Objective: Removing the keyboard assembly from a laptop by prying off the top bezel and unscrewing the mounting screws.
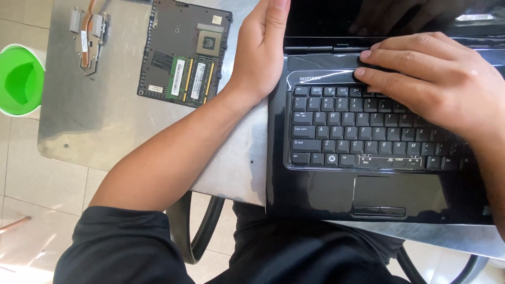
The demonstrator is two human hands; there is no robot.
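Laptop (336, 194), black and shiny, sits open at the near right edge of the metal table (105, 121). The left hand (258, 58) lies flat on its left side by the hinge, holding nothing. The right hand (436, 79) rests loose, fingers (389, 55) pressing the strip above the keys. A circuit board (184, 52) lies just left of the left hand. A copper cooling part (89, 31) sits at the far left corner. A green tub (21, 79) stands on the floor.

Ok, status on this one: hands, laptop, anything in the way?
Left hand flat against black laptop's left edge. Right hand fingers pressing strip above keyboard. Removed panel lies left, clear.
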